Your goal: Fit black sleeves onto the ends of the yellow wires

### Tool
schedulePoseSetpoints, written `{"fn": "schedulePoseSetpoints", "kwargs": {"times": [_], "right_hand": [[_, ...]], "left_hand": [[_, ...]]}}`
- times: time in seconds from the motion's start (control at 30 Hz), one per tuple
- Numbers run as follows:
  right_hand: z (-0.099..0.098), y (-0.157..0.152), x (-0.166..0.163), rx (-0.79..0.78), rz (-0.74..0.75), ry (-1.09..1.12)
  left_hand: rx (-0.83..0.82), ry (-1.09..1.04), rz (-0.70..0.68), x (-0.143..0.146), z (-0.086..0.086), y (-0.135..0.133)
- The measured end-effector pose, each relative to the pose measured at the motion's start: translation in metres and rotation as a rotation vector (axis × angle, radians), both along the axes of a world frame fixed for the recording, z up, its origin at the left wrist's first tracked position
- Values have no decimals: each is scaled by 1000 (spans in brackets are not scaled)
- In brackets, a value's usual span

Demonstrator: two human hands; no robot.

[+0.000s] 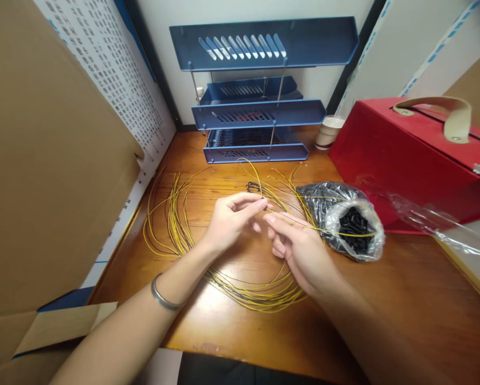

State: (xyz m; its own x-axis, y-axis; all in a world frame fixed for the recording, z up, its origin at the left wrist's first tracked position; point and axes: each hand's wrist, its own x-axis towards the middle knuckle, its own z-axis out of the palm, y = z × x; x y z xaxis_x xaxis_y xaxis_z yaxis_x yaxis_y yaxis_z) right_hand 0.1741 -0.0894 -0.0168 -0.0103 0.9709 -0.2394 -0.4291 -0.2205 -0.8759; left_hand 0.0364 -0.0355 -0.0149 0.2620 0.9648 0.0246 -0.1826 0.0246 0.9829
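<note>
My left hand (232,220) is closed in a pinch on a thin yellow wire, with a small dark piece showing at its fingertips. Close by on the right, my right hand (302,248) has thumb and forefinger shut on the same yellow wire (344,233), whose end reaches out over a plastic bag. Beneath both hands lies a loose coil of yellow and black wires (260,300), its ends fanning out at the left and the back. The clear plastic bag (316,206) lies open on the right, full of small black pieces (354,230).
Behind the wires stands a blue tiered tray rack (260,109) on the wooden table (131,283). A red box (388,155) with a tan handle takes up the right, beside a paper cup (328,133). Cardboard (59,176) walls the left side.
</note>
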Motion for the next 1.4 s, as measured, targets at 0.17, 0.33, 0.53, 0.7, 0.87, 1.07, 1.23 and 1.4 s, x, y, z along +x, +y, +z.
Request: {"fn": "schedulePoseSetpoints", "kwargs": {"times": [0.17,0.33,0.53,0.7,0.87,1.07,1.23,1.4], "right_hand": [[-3,1,0,13,-70,-40],[-2,2,2,25,-102,-56],[-1,2,3,9,-127,-48],[-3,1,2,7,-129,-48],[-2,1,3,16,-121,-76],[-3,2,3,55,-147,-124],[-6,1,3,106,-181,-207],[-4,0,3,170,-187,-266]], "left_hand": [[-27,-26,-54,2,1,-2],[-23,2,-64,0,3,-2],[-29,17,-54,-1,1,-3],[-55,3,-49,-1,0,-3],[-46,-16,-22,-1,2,-3],[-81,-29,-36,-1,3,-3],[-92,-2,-53,-1,3,-4],[-90,-3,-68,-1,6,-4]]}}
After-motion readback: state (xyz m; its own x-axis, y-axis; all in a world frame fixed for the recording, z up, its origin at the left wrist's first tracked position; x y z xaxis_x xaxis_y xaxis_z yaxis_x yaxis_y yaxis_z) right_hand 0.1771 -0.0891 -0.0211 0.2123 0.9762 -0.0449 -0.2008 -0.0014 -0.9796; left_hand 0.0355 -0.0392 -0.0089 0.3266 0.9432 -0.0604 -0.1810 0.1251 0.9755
